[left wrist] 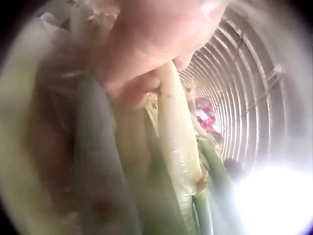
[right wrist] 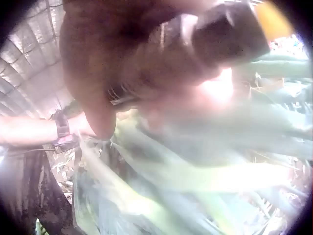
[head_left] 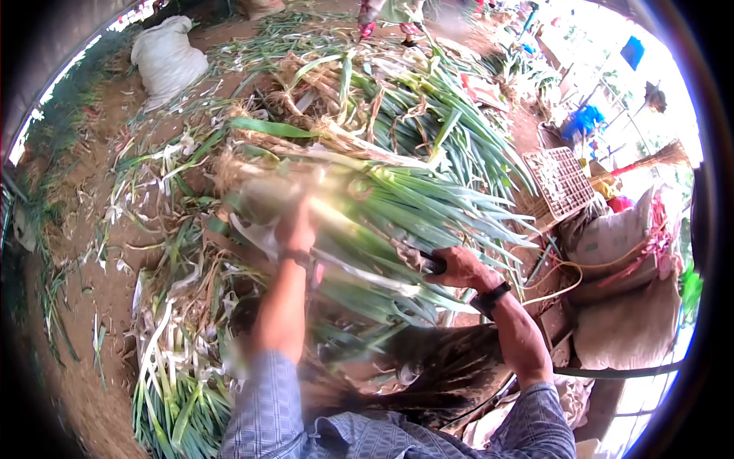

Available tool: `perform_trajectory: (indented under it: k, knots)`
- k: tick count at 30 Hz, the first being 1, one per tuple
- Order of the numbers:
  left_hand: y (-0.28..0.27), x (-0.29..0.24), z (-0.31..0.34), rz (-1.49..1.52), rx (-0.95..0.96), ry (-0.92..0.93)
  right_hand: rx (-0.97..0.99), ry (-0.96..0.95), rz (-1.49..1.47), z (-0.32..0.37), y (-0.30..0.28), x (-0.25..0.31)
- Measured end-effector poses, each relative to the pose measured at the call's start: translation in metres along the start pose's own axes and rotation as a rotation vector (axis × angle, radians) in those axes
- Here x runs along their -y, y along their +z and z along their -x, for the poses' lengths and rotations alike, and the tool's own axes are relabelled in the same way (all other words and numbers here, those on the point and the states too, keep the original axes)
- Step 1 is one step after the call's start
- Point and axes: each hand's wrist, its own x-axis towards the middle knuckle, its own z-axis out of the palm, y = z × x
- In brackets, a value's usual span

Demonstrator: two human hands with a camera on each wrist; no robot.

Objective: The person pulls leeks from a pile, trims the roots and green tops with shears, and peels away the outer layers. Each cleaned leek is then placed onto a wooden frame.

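Note:
My left hand [head_left: 297,226], blurred in the head view, grips the pale stalks of a bunch of large green onions [head_left: 397,200]. Their roots point left and their green leaves fan out to the right. Close up in the left wrist view, the curled fingers [left wrist: 137,90] lie around a whitish stalk [left wrist: 175,127]. Over the leaves, my right hand [head_left: 468,269] holds a short tool by its dark handle [head_left: 436,264]; its greyish-brown end lies against the greens. In the right wrist view that hand is dark and close to the lens, with the leaves below it.
Behind the bunch lies a big heap of green onions [head_left: 459,145]. Another pile [head_left: 180,413] is at lower left. A white sack [head_left: 170,61] stands at the back left. To the right are a plastic crate [head_left: 558,182] and stuffed sacks [head_left: 623,306]. Trimmings litter the soil.

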Motion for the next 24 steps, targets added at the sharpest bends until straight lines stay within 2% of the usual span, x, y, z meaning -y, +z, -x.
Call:
perform_trajectory:
  k: [2,3,5,6,7,10,13,14,17,20,23,24]
  knots:
    - [0.012,0.012,0.012,-0.046,0.164,0.004,-0.004,0.008,0.007,0.004,-0.003,0.006]
    - [0.021,0.009,0.037,-0.058,0.267,-0.021,-0.022,0.006,0.012,0.005,-0.001,0.006]
    - [0.032,0.012,0.066,0.023,0.328,-0.135,-0.058,-0.003,0.028,0.005,0.001,0.004]
    - [0.025,0.027,0.064,-0.025,0.447,-0.154,-0.055,0.004,0.048,0.006,-0.002,0.007]
    - [0.028,0.031,0.075,-0.086,0.411,-0.186,-0.052,0.010,0.068,0.007,-0.006,0.013]
    - [0.036,0.028,0.109,-0.196,0.465,-0.124,-0.045,0.002,0.090,0.009,-0.013,0.030]
    - [0.030,0.034,0.105,-0.188,0.572,-0.144,-0.076,-0.015,0.094,0.013,-0.005,0.026]
    - [0.030,0.039,0.105,-0.166,0.529,-0.145,-0.097,-0.026,0.115,0.012,-0.001,0.026]
    - [0.025,0.034,0.115,-0.223,0.639,-0.126,-0.124,-0.007,0.136,0.004,-0.003,0.040]
    - [0.023,0.036,0.125,-0.226,0.789,-0.215,-0.067,0.052,0.154,-0.003,0.001,0.041]
    - [0.030,0.011,0.151,-0.246,0.872,-0.243,-0.075,0.005,0.138,-0.006,0.000,0.050]
    - [0.027,0.014,0.146,-0.258,0.834,-0.236,-0.091,0.034,0.099,-0.008,-0.001,0.050]
